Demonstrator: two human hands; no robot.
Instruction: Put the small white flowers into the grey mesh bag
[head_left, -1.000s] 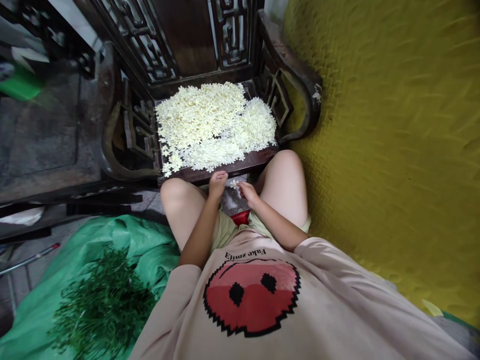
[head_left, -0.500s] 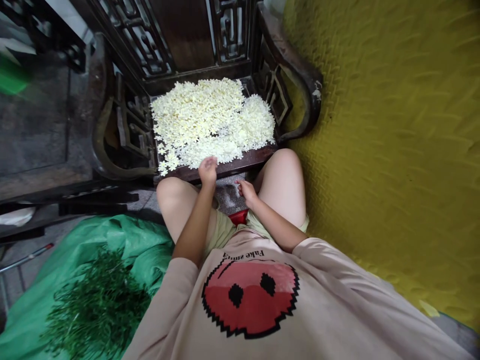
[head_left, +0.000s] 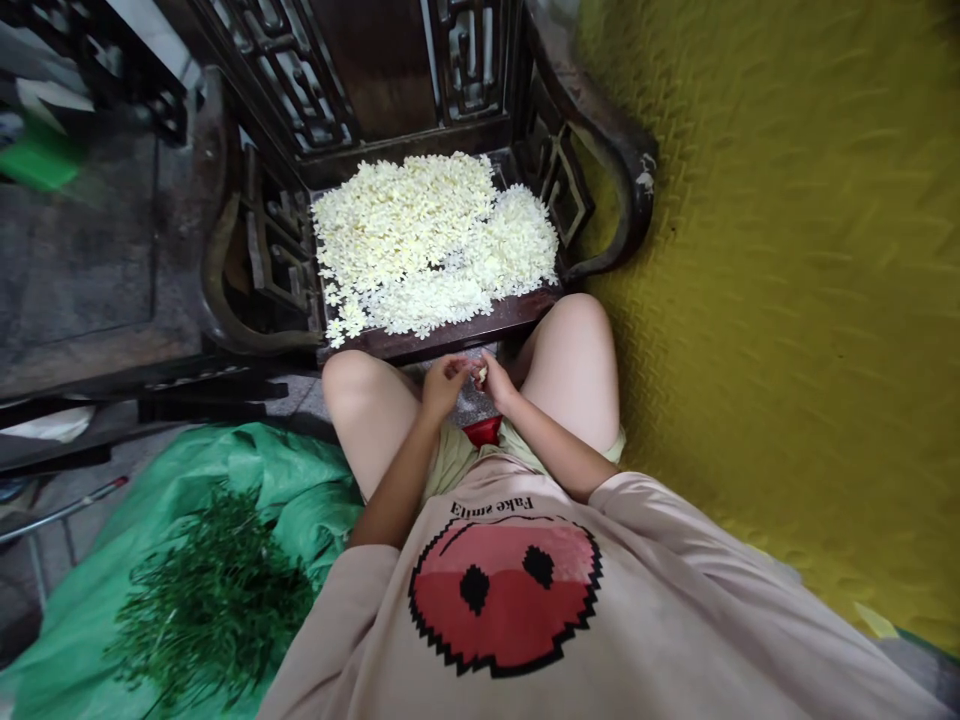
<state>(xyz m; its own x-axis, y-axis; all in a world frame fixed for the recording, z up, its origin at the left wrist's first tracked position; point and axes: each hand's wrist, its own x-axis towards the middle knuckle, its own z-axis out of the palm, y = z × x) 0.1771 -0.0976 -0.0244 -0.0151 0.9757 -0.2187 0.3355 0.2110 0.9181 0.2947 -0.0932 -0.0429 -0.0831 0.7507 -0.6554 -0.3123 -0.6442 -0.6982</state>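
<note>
A heap of small cream-white flower pieces [head_left: 431, 240] covers the seat of a dark carved wooden chair [head_left: 450, 335] in front of my knees. My left hand [head_left: 444, 385] and my right hand [head_left: 496, 380] meet between my thighs, just below the seat's front edge. A tiny white flower piece [head_left: 481, 375] shows between their fingertips, pinched in my right hand's fingers. My left hand's fingers curl beside it; whether they grip it is unclear.
A green sheet [head_left: 247, 480] at lower left carries a pile of thin green stems [head_left: 210, 600]. A yellow textured mat [head_left: 787, 300] fills the right side. The chair's curved armrests [head_left: 607, 130] flank the seat. Dark furniture and a metal rod [head_left: 67, 510] lie at left.
My left hand reached up to the front edge of the flower heap, then came back down to meet my right hand. My right hand stayed between my thighs.
</note>
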